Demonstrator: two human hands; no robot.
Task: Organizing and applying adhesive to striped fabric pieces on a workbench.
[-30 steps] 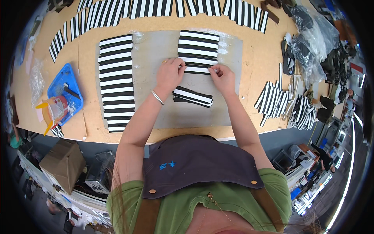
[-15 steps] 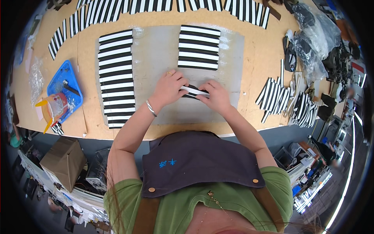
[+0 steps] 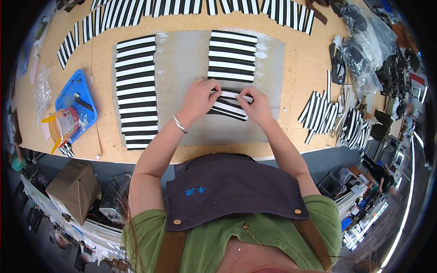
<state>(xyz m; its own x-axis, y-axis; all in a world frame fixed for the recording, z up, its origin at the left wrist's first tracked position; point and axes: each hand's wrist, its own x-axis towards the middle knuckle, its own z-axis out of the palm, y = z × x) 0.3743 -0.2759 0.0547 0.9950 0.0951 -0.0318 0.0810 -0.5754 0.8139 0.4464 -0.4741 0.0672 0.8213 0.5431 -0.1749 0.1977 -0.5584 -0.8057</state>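
Between my two hands stretches a black-and-white strip [image 3: 229, 94], pinched at its left end by my left hand [image 3: 200, 97] and at its right end by my right hand [image 3: 256, 107]. It lies just below the right-hand column of striped strips [image 3: 232, 56] on a grey board [image 3: 182, 68]. Closer to me, partly under my hands, a few loose strips [image 3: 230, 110] rest on the board at a slant. A longer column of striped strips [image 3: 136, 93] runs down the board's left side, apart from my hands.
On the left a blue tray [image 3: 75, 84] holds a tub [image 3: 65, 123] with yellow parts. Striped strips [image 3: 173, 7] line the table's far edge. Heaped strips [image 3: 320, 111] lie right, beside clear plastic bags [image 3: 364, 45]. A cardboard box [image 3: 75, 189] stands below the table's left front.
My hands have moved slightly away from me with one strip, toward the right-hand column. Loose strips now show beneath them on the board.
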